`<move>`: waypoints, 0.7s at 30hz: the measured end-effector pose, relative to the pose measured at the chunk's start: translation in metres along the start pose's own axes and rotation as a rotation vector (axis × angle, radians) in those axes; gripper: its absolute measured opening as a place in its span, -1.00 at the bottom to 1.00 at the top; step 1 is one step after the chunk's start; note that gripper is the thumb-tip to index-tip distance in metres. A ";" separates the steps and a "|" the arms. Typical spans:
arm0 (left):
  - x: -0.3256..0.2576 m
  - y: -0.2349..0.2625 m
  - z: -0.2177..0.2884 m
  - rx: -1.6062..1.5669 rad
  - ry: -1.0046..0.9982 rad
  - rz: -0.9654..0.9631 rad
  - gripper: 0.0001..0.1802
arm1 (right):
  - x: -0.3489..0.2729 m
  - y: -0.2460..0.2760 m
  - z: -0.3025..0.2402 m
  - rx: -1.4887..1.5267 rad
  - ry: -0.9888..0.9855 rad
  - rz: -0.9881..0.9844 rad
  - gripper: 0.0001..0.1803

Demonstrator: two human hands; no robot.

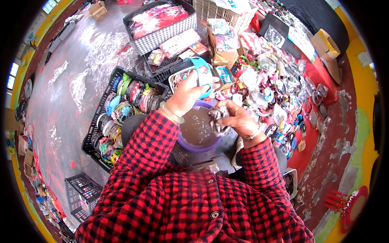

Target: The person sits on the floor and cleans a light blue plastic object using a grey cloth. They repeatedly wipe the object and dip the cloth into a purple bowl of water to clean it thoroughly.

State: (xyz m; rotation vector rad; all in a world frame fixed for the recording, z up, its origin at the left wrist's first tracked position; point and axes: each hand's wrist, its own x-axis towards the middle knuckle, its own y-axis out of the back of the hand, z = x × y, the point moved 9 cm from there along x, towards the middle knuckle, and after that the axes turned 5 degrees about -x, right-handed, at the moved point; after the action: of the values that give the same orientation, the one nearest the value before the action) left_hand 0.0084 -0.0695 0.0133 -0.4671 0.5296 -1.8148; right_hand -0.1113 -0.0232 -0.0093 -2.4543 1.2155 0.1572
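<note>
My left hand [183, 96] is closed around a turquoise headband [197, 62], which curves up above its fingers. In my right hand [242, 120] a crumpled, wet-looking grey rag [219, 122] is pinched between thumb and fingers. The rag hangs over the right side of a purple basin [199, 149] of murky brown water [196, 128]. Headband and rag are apart. Part of the headband is hidden by my left hand. Left of the basin, a black crate [94, 121] holds many headbands [125, 109] in mixed colours, some with bows or flowers.
Beyond the basin stand a white basket [173, 83], a small cardboard box [225, 76] and a large patterned bin [166, 39] of wrapped goods. A heap of packaged trinkets [263, 87] spreads over red cloth on the right. Another black crate [81, 192] sits at lower left.
</note>
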 end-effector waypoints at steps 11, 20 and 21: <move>-0.004 -0.030 -0.024 0.380 -0.027 -0.209 -0.67 | -0.040 -0.002 -0.081 -0.785 0.812 0.579 -0.66; -0.015 -0.035 -0.051 0.590 0.109 -0.272 -0.74 | -0.048 -0.009 -0.087 -1.110 0.962 0.751 -0.70; -0.016 -0.037 -0.050 0.672 0.148 -0.277 -0.77 | -0.048 -0.002 -0.087 -1.087 0.951 0.791 -0.70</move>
State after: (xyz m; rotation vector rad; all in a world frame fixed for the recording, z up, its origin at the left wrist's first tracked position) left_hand -0.0441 -0.0377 -0.0075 0.0617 -0.0725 -2.1641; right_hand -0.1459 -0.0214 0.0837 -2.7019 3.1724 -0.2548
